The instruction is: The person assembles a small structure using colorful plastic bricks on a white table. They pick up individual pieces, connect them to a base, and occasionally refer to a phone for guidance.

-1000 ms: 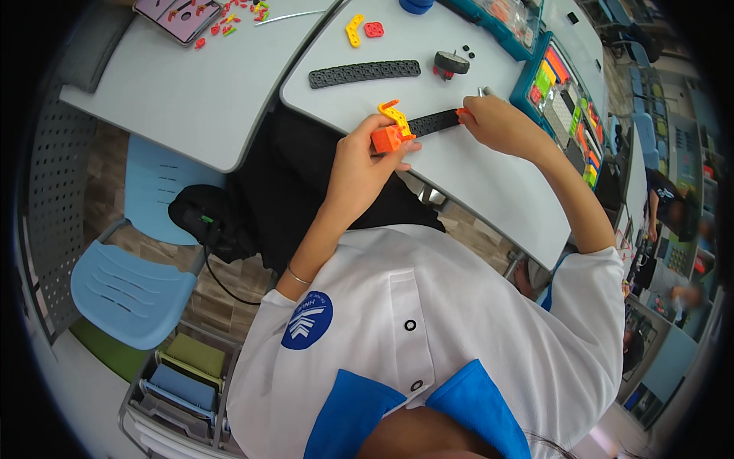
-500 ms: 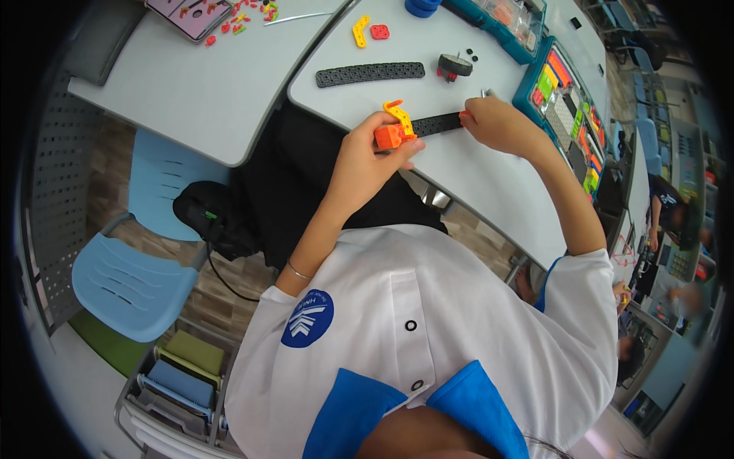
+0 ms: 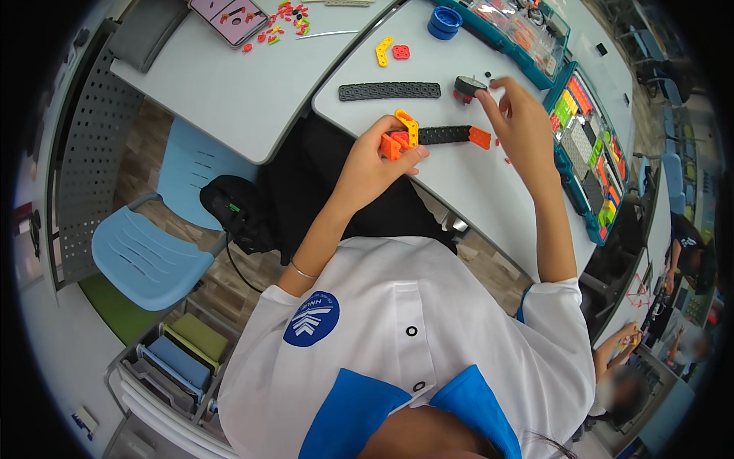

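My left hand [image 3: 371,167] is closed on the near end of a toy building assembly. It has a black perforated beam [image 3: 445,135], a yellow angled connector [image 3: 410,128] and orange block pieces [image 3: 391,146] between my fingers. At the beam's far end an orange bracket [image 3: 480,138] sticks out over the table. My right hand [image 3: 526,126] is open, thumb and forefinger apart, beside a black-tyred wheel [image 3: 469,86] with red parts under it. Whether the thumb touches the tyre I cannot tell. A small black piece [image 3: 488,75] lies near the forefinger.
Another black beam [image 3: 390,91] lies beyond my left hand, with a yellow angled piece [image 3: 383,52], a red square plate [image 3: 401,52] and blue wheel hubs [image 3: 444,23] farther off. A teal parts case [image 3: 562,157] stands at the right. A phone [image 3: 222,23] and tiny connectors [image 3: 287,19] lie left.
My right hand has let go of the beam's far end and moved up beside the wheel, its fingers opening. The orange bracket there now shows. The left hand keeps its hold; the view has shifted.
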The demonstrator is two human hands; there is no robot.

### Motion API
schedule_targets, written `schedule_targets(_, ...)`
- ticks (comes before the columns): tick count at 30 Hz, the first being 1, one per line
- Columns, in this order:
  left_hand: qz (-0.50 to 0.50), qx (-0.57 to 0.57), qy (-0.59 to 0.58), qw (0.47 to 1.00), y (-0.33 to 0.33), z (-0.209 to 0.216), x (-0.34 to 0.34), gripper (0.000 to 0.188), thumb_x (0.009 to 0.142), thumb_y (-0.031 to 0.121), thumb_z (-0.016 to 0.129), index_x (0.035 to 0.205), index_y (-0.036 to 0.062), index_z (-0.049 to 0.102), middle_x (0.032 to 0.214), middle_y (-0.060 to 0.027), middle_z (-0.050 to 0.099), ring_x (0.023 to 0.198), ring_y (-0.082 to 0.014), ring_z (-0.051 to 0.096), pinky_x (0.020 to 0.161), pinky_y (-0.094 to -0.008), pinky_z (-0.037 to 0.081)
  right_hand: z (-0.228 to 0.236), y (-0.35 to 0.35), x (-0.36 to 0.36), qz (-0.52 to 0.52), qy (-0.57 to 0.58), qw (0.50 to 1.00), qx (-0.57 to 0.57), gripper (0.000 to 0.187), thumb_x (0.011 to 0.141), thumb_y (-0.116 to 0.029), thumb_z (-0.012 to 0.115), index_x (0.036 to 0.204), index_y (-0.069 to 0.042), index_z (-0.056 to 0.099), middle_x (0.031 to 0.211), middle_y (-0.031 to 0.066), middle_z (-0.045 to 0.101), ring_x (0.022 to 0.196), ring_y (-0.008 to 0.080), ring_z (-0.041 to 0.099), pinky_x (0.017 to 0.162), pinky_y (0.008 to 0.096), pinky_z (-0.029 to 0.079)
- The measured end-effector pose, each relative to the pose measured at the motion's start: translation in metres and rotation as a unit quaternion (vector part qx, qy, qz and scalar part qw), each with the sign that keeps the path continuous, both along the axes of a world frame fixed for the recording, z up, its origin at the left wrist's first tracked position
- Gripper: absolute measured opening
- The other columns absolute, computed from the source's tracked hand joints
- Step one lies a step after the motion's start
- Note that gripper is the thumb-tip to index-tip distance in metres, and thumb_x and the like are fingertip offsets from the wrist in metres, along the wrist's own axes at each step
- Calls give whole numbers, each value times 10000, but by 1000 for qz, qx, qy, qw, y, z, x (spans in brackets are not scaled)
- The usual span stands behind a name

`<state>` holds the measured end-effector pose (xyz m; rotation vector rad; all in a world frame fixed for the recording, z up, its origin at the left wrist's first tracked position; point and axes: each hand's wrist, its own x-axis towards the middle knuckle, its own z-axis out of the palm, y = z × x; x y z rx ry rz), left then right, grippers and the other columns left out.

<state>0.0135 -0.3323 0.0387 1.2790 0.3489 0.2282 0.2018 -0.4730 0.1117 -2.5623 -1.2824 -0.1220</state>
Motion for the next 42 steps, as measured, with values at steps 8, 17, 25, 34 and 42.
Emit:
schedule_targets(8, -13, 27, 4, 1000, 4, 1, 1, 356, 949, 57, 662, 1245, -51, 496, 1136, -124, 601, 1076, -241, 696, 707, -256, 624, -43, 5, 35, 120, 127, 982, 70, 513, 808, -238, 816, 1279, -155, 632, 1224, 98, 560, 1075, 265, 607, 896, 366, 526)
schedule_targets(17, -21, 0, -1, 1000, 7, 3, -3, 374, 960, 93, 647, 1269, -60, 503, 1111, -136, 635, 1058, -237, 700, 716, -247, 618, -57, 5, 44, 112, 165, 971, 136, 488, 837, -231, 796, 1269, -81, 627, 1155, 99, 647, 997, 245, 650, 841, 336, 540)
schedule_targets(25, -9, -8, 6, 1000, 10, 4, -6, 416, 957, 103, 628, 1320, -60, 508, 1140, -145, 635, 1056, -275, 703, 728, -273, 626, -48, -28, 40, 43, 289, 914, 280, 443, 919, -262, 738, 1273, -36, 595, 1069, 107, 699, 913, 155, 670, 793, 283, 530)
schedule_targets(34, 0, -15, 0, 1000, 8, 7, -4, 432, 946, 107, 620, 1315, -89, 512, 1192, -171, 613, 1057, -302, 703, 725, -295, 635, -48, -78, 23, 20, 611, 697, 375, 539, 1059, -416, 425, 1354, 29, 499, 1047, 148, 647, 815, 138, 602, 759, 277, 494)
schedule_targets(42, 5, -5, 9, 1000, 7, 8, -3, 454, 935, 122, 620, 1322, -89, 512, 1231, -175, 605, 1055, -306, 704, 715, -302, 638, -42, -88, 7, 96, 666, 641, 369, 727, 1018, -561, 441, 1379, 69, 478, 984, 120, 646, 701, 159, 631, 611, 292, 536)
